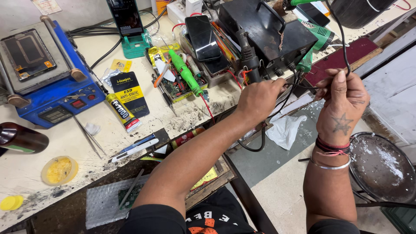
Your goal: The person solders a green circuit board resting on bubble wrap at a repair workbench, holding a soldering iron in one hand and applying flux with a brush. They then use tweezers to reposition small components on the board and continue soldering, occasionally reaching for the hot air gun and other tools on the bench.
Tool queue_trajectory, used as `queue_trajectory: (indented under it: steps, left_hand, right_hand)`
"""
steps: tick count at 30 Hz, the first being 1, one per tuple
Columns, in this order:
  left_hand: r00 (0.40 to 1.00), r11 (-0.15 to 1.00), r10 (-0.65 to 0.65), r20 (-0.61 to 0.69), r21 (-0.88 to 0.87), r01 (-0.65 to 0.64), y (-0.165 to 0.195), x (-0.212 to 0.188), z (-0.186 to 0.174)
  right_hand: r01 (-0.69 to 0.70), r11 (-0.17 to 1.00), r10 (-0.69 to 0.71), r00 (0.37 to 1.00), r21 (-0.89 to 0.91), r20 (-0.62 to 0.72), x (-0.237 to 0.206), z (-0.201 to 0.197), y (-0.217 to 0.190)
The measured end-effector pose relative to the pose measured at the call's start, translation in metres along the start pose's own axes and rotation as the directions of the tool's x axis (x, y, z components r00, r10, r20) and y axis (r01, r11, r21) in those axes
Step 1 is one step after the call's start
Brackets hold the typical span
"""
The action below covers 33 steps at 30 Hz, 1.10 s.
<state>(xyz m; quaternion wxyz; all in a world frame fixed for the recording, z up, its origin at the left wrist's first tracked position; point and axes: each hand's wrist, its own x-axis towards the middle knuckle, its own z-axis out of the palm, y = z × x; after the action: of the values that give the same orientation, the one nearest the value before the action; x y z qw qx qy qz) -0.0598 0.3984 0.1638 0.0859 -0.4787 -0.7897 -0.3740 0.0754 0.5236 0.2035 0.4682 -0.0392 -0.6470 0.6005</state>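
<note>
Black cable point(343, 39) rises steeply from right hand point(342, 102).

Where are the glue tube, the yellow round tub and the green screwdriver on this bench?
Glue tube point(122, 112): head view, on the middle of its yellow and black body.
Yellow round tub point(59, 170): head view, on the yellow paste inside.
Green screwdriver point(185, 72): head view, on the middle of its green handle.

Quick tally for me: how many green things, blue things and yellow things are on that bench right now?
Green: 3 – phone stand, slim hand tool, heat gun
Blue: 1 – heating plate machine
Yellow: 2 – round tub of paste, loose lid
Total: 6
Both hands, left hand and right hand, are on the black cable.
</note>
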Motion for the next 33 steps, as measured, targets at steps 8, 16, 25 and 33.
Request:
queue_trajectory:
  steps: [8,16,25,33]
  left_hand:
    - [0.992,1.0,-0.014,0.123,-0.024,0.017,0.007,-0.014,0.003]
    - [0.979,0.993,0.114,0.171,-0.013,-0.113,0.018,-0.106,-0.05]
    - [0.997,0.995,-0.001,0.08,-0.099,0.009,-0.011,-0.231,-0.15]
    - [0.981,0.986,-0.16,-0.107,0.028,0.164,-0.054,-0.314,-0.184]
  right_hand:
    - [0.026,0.968,-0.033,0.999,-0.249,-0.023,-0.006,0.003,0.024]
    - [0.119,0.937,-0.169,0.977,-0.329,-0.127,-0.064,0.009,0.06]
    - [0.449,0.744,-0.283,0.883,-0.495,0.375,-0.112,0.085,0.028]
    - [0.571,0.62,-0.019,0.697,-0.538,0.717,-0.056,0.2,0.02]
